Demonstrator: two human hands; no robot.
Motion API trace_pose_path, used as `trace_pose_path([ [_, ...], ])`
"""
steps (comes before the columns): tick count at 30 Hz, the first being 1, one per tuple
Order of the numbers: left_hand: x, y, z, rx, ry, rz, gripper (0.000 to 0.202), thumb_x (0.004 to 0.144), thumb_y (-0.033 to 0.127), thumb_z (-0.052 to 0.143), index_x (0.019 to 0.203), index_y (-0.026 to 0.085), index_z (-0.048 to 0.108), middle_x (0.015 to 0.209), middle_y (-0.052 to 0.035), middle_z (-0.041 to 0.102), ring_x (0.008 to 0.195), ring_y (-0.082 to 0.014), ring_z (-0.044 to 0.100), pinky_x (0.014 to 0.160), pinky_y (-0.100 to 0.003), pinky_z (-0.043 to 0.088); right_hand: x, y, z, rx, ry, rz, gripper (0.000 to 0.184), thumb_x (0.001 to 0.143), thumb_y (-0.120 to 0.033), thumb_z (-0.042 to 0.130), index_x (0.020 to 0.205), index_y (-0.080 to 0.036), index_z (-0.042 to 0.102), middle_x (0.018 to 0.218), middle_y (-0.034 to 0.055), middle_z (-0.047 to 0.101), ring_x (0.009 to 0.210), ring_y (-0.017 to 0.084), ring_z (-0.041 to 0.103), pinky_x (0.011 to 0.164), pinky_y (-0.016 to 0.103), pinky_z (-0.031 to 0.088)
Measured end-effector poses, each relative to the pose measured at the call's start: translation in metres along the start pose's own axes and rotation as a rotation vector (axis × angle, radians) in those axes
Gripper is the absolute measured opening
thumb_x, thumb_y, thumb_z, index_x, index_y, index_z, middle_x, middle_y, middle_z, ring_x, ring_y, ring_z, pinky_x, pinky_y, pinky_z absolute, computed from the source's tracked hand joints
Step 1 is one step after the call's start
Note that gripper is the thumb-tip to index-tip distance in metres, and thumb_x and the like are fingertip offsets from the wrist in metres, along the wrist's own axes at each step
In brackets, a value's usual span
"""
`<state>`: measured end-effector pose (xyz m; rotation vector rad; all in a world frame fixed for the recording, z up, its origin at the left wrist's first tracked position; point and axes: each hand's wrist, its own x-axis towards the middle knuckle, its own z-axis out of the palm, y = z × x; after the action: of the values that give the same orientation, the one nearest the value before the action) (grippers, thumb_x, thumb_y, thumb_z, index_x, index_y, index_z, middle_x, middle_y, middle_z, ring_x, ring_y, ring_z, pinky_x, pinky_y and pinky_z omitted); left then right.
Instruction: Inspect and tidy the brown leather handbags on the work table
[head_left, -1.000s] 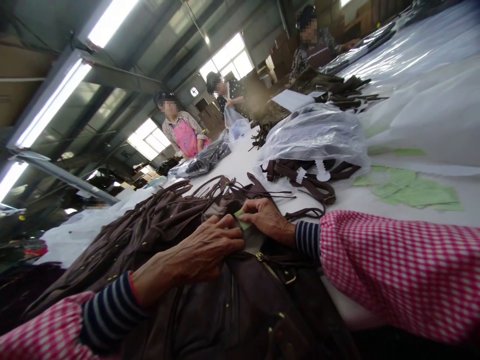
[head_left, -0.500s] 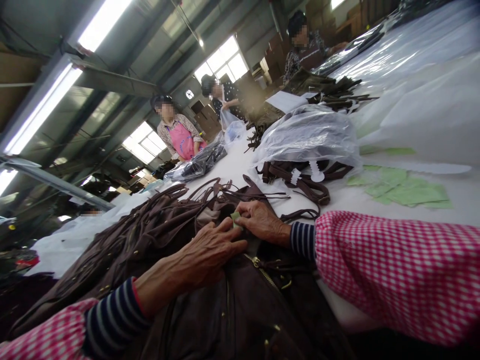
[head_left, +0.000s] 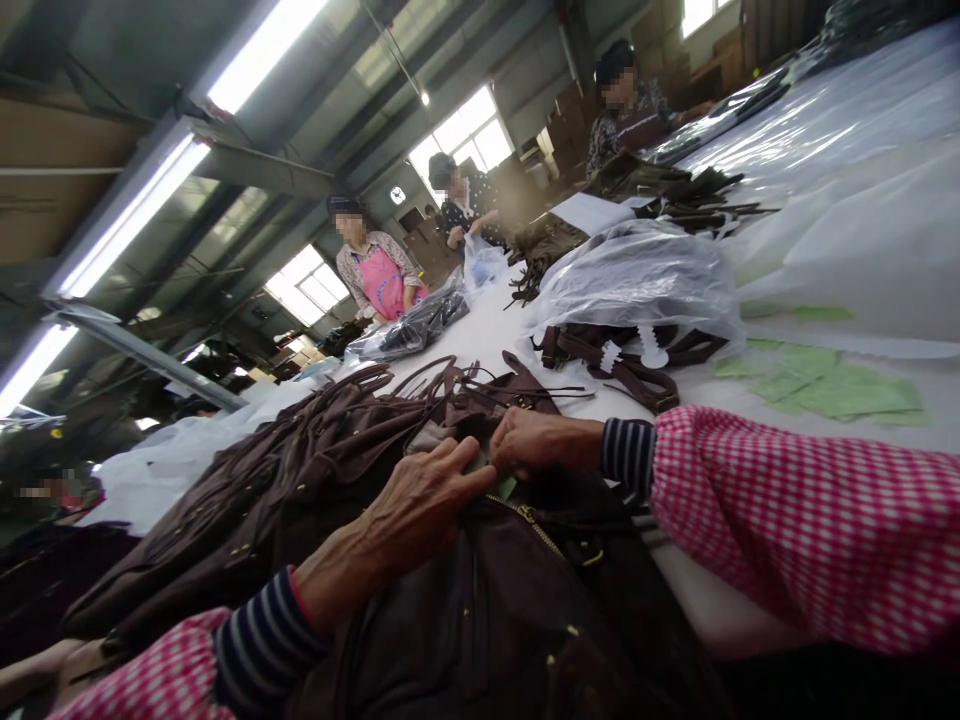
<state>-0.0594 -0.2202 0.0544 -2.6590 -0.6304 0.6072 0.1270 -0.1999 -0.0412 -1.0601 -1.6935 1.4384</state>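
A dark brown leather bag with a brass zip lies in front of me on top of a heap of similar brown bags. My left hand lies on the bag beside the zip, fingers stretched toward the opening. My right hand is closed, pinching a small green paper slip at the bag's mouth; most of the slip is hidden between my hands. Both arms wear red-checked sleeve covers over striped cuffs.
Brown straps lie under a clear plastic bag beyond my right hand. Green paper slips are spread on the white table at right. Three other people stand farther along the table, near more bags and plastic.
My right hand has pushed the green slip lower into the bag's opening, so less of it shows. My left hand's fingers have slid up toward it. The view shifted slightly.
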Motion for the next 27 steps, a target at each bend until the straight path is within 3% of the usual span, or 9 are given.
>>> trace_pose_path([
  [5,0.002,0.001,0.000,-0.003,0.039,0.009,0.044,0.071,-0.001,0.051,0.107,0.025,0.056,0.110,-0.0053,0.055,0.091,-0.0218,0.051,0.069,-0.035,0.042,0.007,-0.001,-0.001,-0.025,-0.070,0.048,0.025,0.065,-0.015,0.060,0.043,-0.018,0.048,0.039,-0.0041,0.043,0.040,0.007,0.031,0.039,0.024,0.018],
  [13,0.011,0.004,-0.007,-0.001,-0.008,-0.004,0.020,0.088,0.005,0.053,0.093,0.022,0.061,0.104,-0.0044,0.060,0.088,-0.0211,0.052,0.070,-0.036,0.041,0.025,-0.003,0.014,-0.057,0.105,0.011,0.026,0.065,-0.009,0.059,0.045,-0.018,0.045,0.044,-0.0033,0.042,0.045,0.008,0.035,0.040,0.023,0.018],
  [17,0.006,0.004,-0.007,-0.018,0.017,0.003,0.017,0.092,0.007,0.053,0.092,0.022,0.062,0.108,-0.0046,0.061,0.090,-0.0209,0.052,0.074,-0.037,0.041,0.022,0.001,0.011,-0.016,-0.004,-0.031,0.021,0.068,-0.013,0.057,0.049,-0.018,0.048,0.047,-0.0040,0.044,0.044,0.008,0.036,0.041,0.022,0.023],
  [20,0.000,0.005,-0.005,-0.023,0.080,0.008,0.014,0.094,0.010,0.054,0.089,0.021,0.062,0.106,-0.0040,0.064,0.091,-0.0208,0.051,0.077,-0.037,0.040,0.020,0.003,0.011,-0.045,-0.048,-0.071,0.020,0.065,-0.011,0.059,0.048,-0.017,0.050,0.048,-0.0040,0.045,0.047,0.008,0.038,0.045,0.023,0.026],
  [27,-0.001,0.011,0.001,-0.082,0.358,-0.001,0.028,0.096,0.007,0.045,0.074,0.019,0.057,0.084,-0.0034,0.061,0.081,-0.0189,0.046,0.069,-0.034,0.035,0.020,-0.003,0.028,-0.145,0.214,-0.054,0.024,0.066,-0.009,0.063,0.049,-0.019,0.048,0.053,-0.0014,0.044,0.059,0.013,0.044,0.053,0.027,0.025],
])
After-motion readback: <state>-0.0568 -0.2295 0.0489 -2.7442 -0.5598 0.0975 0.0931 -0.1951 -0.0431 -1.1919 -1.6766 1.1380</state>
